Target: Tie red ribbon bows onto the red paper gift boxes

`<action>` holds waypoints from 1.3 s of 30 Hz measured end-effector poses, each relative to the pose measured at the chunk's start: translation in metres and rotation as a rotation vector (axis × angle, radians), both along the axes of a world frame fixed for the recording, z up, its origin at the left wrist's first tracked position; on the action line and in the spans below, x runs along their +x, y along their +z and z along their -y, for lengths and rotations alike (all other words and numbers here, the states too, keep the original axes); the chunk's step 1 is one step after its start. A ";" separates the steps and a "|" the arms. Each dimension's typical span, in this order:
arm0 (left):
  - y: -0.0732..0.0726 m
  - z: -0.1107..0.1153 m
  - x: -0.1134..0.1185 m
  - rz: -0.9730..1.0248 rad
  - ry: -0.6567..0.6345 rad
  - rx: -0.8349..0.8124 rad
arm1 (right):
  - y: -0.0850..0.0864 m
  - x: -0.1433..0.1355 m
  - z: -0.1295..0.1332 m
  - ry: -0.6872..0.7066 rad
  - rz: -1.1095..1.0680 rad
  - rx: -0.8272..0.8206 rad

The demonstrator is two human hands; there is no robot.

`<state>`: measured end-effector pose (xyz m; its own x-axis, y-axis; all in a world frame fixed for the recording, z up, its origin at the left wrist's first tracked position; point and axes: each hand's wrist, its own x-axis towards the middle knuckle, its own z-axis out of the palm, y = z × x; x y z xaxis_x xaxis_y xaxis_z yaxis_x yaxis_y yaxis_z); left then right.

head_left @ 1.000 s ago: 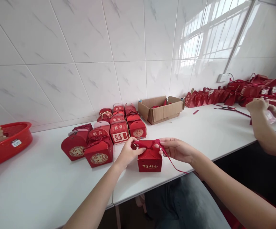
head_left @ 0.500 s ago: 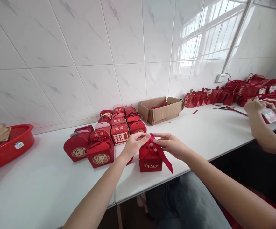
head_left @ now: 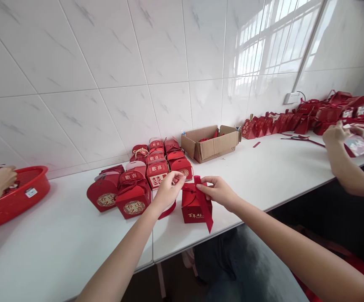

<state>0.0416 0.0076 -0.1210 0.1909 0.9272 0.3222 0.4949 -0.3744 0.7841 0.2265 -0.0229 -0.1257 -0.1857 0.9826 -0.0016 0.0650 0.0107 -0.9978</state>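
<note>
A small red gift box (head_left: 192, 209) with gold lettering stands upright near the front edge of the white table. Red ribbon (head_left: 205, 209) crosses its top, and one tail hangs down over the front face. On the left of the box top, my left hand (head_left: 171, 188) pinches the ribbon stretching out that way. My right hand (head_left: 215, 191) is closed on the ribbon at the upper right of the box. More red ribbon lies on the table to the left of the box, below my left hand.
Several red boxes (head_left: 133, 201) stand left of my hands. An open cardboard box (head_left: 216, 149) is by the wall. A red basket (head_left: 27, 204) with a person's hand is far left. Another person's hands work at right, near piled red boxes (head_left: 326, 113).
My hands have moved apart, the left one drawing ribbon leftward from the box top. The hanging tail now falls across the box's front instead of out to the right.
</note>
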 end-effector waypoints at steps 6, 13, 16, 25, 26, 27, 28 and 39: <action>-0.016 0.004 -0.017 -0.243 -0.027 -0.144 | 0.004 0.004 0.004 0.209 -0.019 0.020; -0.016 0.009 -0.011 -0.359 -0.007 0.058 | 0.001 0.009 0.004 0.197 0.037 0.002; -0.017 0.011 -0.012 -0.370 0.004 0.133 | -0.002 0.006 0.003 0.154 0.051 0.022; 0.033 0.019 -0.034 -0.552 -0.339 0.334 | 0.003 -0.009 -0.004 -0.056 0.361 0.111; 0.042 0.021 -0.033 -0.618 -0.370 0.374 | 0.004 -0.010 -0.004 -0.065 0.410 0.170; 0.051 0.022 -0.031 -0.672 -0.391 0.413 | 0.005 -0.010 -0.003 -0.056 0.451 0.242; 0.060 0.023 -0.026 -0.713 -0.403 0.447 | 0.006 -0.010 -0.002 -0.022 0.482 0.318; 0.064 -0.024 0.037 -0.706 0.225 0.554 | -0.002 -0.014 0.000 0.072 0.450 0.338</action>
<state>0.0789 0.0318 -0.0567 0.3456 0.7146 0.6082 0.8965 -0.4430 0.0111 0.2121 -0.0228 -0.1282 -0.3057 0.9271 0.2168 0.4705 0.3450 -0.8122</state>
